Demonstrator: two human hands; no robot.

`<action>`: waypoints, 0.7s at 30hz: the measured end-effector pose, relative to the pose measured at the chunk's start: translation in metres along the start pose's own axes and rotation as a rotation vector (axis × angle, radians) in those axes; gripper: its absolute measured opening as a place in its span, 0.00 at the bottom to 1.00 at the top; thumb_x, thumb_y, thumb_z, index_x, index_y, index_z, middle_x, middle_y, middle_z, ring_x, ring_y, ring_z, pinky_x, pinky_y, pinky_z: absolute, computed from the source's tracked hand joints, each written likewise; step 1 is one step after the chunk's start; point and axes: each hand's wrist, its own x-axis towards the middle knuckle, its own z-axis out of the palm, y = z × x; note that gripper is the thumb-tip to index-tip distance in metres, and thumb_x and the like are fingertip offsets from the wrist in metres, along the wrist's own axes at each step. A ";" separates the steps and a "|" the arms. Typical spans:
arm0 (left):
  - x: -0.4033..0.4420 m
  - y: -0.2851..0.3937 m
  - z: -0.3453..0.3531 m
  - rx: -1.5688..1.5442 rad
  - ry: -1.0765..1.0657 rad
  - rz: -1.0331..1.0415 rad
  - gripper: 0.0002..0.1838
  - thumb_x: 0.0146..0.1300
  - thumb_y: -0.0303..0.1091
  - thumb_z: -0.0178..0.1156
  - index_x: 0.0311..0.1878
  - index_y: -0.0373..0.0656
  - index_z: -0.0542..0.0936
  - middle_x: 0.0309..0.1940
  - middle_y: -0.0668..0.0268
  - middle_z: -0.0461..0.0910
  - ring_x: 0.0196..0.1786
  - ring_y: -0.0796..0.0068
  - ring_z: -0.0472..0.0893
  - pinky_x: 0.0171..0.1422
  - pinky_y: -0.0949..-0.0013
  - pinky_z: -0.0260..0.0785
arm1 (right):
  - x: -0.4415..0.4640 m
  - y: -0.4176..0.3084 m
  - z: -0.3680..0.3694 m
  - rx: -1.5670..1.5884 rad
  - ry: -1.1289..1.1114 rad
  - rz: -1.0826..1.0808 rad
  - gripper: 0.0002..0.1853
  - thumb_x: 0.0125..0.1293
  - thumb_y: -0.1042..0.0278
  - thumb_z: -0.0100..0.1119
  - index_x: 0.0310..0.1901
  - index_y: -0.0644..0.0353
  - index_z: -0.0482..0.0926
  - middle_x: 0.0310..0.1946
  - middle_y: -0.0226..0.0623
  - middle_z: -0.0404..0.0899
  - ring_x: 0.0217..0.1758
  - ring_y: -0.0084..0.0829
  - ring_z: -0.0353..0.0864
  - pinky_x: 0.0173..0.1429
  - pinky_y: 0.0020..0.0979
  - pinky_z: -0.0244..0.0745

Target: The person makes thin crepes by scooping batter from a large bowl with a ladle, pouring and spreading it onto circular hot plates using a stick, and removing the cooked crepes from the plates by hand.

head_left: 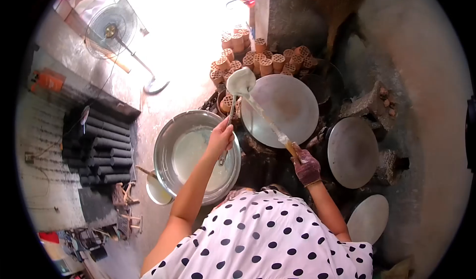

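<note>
My left hand (221, 138) is closed around the metal handle of a ladle (241, 82), whose bowl is coated with white batter. My right hand (305, 166), in a dark reddish glove, grips a batter-smeared stick (267, 118) with a yellowish-brown handle end. The stick's far end meets or overlaps the ladle bowl; whether they touch I cannot tell. Below my left forearm stands a wide metal basin (162, 139) with white batter (187, 152) in it. A large round grey disc, a pan or lid (292, 111), lies ahead, between and beyond my hands.
Perforated clay-coloured cylinders (266, 66) are piled behind the large disc. Two more round discs, one grey (353, 152) and one paler (369, 219), are at right. A standing fan (111, 31) is at upper left, stacked black cylinders (106, 144) at left, a pale bowl (157, 189) beside the basin.
</note>
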 end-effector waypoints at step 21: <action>0.134 -0.012 0.172 0.097 -0.434 -0.545 0.03 0.71 0.32 0.48 0.42 0.46 0.70 0.20 0.74 0.67 0.14 0.87 0.62 0.16 0.80 0.54 | -0.045 0.114 -0.066 -0.316 0.120 0.312 0.23 0.64 0.58 0.56 0.62 0.43 0.71 0.47 0.45 0.78 0.43 0.49 0.80 0.47 0.44 0.77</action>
